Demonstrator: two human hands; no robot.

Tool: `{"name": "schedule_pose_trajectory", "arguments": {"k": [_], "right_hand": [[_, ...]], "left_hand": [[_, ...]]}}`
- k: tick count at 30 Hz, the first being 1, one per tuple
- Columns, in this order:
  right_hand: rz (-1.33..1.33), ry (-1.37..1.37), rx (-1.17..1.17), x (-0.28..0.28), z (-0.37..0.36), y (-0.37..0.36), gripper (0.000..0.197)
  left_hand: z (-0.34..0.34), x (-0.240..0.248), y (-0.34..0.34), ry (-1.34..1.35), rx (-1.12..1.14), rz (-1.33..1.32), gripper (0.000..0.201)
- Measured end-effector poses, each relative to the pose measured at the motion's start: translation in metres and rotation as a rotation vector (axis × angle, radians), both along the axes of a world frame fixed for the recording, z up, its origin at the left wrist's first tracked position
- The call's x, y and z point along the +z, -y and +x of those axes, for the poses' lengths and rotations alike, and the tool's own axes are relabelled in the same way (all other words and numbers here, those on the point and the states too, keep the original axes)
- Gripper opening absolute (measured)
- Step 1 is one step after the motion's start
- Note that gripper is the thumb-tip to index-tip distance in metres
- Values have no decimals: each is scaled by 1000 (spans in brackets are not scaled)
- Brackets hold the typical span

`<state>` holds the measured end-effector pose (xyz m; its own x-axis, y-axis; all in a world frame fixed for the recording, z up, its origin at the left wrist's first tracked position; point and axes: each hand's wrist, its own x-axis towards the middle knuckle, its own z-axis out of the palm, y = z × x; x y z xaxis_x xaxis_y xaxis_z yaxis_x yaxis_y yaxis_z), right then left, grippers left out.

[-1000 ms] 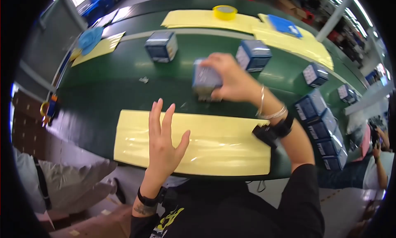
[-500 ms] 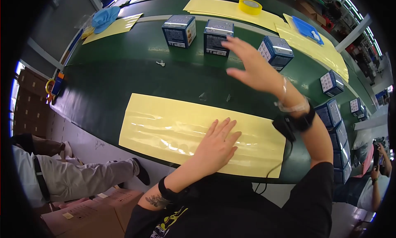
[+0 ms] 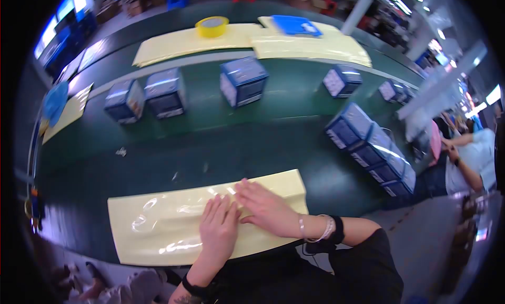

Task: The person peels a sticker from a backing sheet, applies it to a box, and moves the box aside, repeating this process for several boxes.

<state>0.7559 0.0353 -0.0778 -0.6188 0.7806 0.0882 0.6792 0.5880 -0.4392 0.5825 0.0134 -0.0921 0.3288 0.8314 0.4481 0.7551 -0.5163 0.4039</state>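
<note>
A long pale-yellow sheet (image 3: 158, 220) with glossy clear patches lies along the near edge of the green table. My left hand (image 3: 218, 227) rests flat on its middle, fingers stretched out and pointing away from me. Close beside it, my right hand (image 3: 267, 208) lies on the sheet too, its fingers extended toward the left hand's fingertips. Neither hand holds anything that I can see. Beyond the sheet are two tiny clear scraps and a small whitish piece (image 3: 121, 152).
Blue boxes (image 3: 244, 82) stand spaced along the conveyor strip, with a row of several more (image 3: 371, 146) at right. At the back lie yellow sheets (image 3: 310, 48), a yellow tape roll (image 3: 211, 27) and a blue tray (image 3: 295, 26). People sit left and right.
My right hand has come down from near the boxes onto the sheet beside my left hand. My left hand stays flat on the sheet. The view has swung to the right.
</note>
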Motion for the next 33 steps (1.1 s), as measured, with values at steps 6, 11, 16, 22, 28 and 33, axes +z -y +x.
{"name": "schedule_pose_trajectory", "arguments": {"k": [6,11,16,22,28,33], "right_hand": [[19,12,-52,-5,4,3,62],[12,-9,-50,-7,5,6,62],[12,-38,-25,-9,4,-1,64],[51,30,64,4,21,-12,63],[5,85,163,92,17,-94,63],[323,84,-105,100,40,-199,98]], "left_hand": [[0,-5,1,-72,-97,160,19],[4,-8,8,5,-104,80,21],[-3,7,11,167,-76,-50,15],[-61,59,29,273,74,-173,17],[-102,88,1,357,188,-289,12],[-53,110,-76,361,7,-193,12]]}}
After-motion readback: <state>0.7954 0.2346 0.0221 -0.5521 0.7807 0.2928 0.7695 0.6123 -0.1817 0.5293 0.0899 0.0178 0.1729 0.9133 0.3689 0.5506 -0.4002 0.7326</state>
